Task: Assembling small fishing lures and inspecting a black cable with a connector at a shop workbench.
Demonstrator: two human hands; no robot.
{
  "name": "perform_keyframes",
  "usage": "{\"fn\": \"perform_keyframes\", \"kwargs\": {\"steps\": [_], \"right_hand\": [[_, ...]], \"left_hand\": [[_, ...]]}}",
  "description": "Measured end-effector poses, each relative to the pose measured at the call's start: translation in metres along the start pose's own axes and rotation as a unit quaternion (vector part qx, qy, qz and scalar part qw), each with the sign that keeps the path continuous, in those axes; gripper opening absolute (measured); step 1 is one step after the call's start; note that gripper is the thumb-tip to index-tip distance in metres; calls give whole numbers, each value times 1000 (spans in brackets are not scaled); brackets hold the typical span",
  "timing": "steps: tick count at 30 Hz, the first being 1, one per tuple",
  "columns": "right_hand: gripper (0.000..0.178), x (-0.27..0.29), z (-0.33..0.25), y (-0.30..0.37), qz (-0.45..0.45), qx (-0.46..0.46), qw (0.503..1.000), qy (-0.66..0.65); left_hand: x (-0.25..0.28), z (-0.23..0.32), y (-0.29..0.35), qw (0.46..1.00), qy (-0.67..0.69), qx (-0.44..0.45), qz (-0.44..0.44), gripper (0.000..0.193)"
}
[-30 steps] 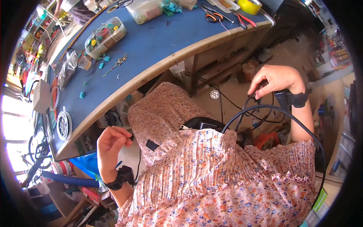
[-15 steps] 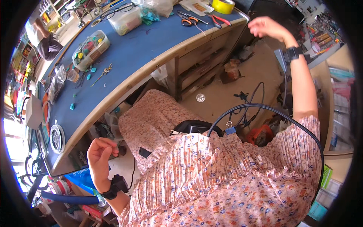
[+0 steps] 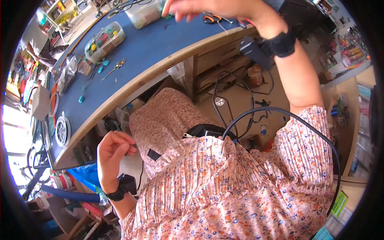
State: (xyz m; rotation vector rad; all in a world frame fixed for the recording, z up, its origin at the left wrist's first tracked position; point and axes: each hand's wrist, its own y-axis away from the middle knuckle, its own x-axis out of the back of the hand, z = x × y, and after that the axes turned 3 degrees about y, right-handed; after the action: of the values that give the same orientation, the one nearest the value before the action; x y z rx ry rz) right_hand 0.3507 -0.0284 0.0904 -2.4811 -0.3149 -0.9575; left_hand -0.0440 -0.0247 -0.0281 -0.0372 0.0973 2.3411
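My right hand (image 3: 192, 7) reaches over the far part of the blue-topped table (image 3: 152, 48), its fingers stretched out and no object visible in them. Close to it lie orange-handled scissors (image 3: 211, 18), partly hidden by the hand and wrist. My left hand (image 3: 114, 154) hangs in the air in front of the table's near edge, fingers loosely bent, thumb apart, holding nothing that shows. Across the table from it are a white spool (image 3: 63, 131), a small yellowish sprig (image 3: 115, 69) and small teal pieces (image 3: 81, 99).
A clear box of coloured items (image 3: 105, 43) stands on the table, with another clear container (image 3: 145, 15) farther back. A black cable (image 3: 280, 110) loops past my right arm. Shelves (image 3: 362, 132) line the right. Another person (image 3: 38, 46) is at far left.
My right hand has swung left from beyond the table's right end to over the tabletop, now covering part of the tools there. My left hand has risen slightly. The view has shifted a little.
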Motion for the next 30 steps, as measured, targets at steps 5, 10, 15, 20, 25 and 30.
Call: {"fn": "perform_keyframes", "kwargs": {"steps": [5,10,15,20,25,30], "right_hand": [[27,-71,-7,4,-237,-112,951,-161],[30,-95,-27,40,-609,-85,774,-151],[27,-73,-21,68,-540,-184,801,-183],[29,-28,-15,106,-408,-297,817,-281],[30,-21,-13,136,-316,-320,823,-348],[32,-15,-17,146,-256,-312,846,-348]], "left_hand": [[-40,3,-15,989,13,62,-132,2],[-71,8,-41,917,-87,59,-385,7],[-77,20,-44,880,-31,-20,-474,8],[-53,47,-27,849,19,-89,-520,8],[-42,52,-22,832,39,-153,-532,17],[-34,56,-16,800,69,-152,-576,19]]}}
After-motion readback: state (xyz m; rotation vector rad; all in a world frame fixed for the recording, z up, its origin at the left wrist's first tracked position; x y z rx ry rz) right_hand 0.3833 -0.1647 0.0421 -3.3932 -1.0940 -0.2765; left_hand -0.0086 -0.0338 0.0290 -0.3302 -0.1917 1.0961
